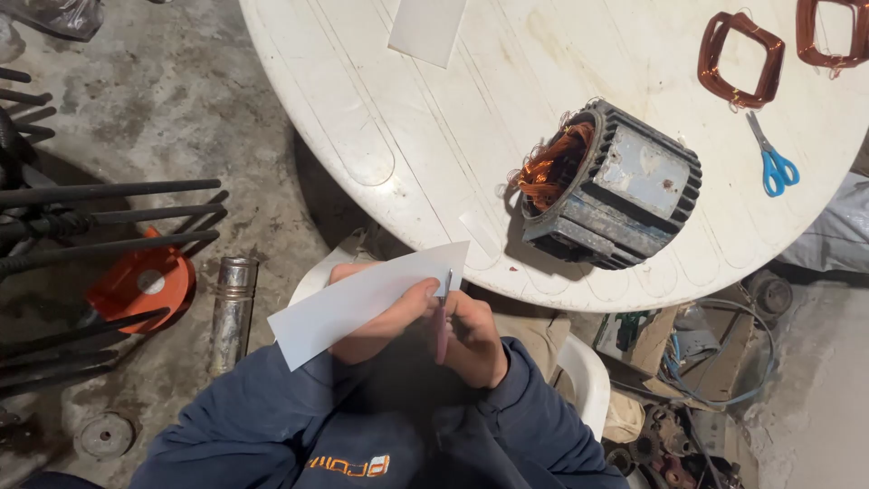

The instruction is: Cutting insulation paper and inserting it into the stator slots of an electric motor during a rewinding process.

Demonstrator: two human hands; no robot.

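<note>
Left hand [380, 321] clamped on a white paper strip [362, 303], right hand [475, 340] closed on pink scissors [443, 317] at its edge. Just below the bench [362, 136], near the motor [611, 186]

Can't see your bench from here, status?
Left hand holds white paper strip. Right hand on scissors, cutting at strip's edge. Motor stator beyond on table, nothing between.

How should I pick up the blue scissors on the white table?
Probably by the blue loop handles of the scissors, coming from above at the end nearer the table edge. They lie flat and closed, blades pointing away toward the copper coils, so the handles keep fingers off the metal tips.
</note>
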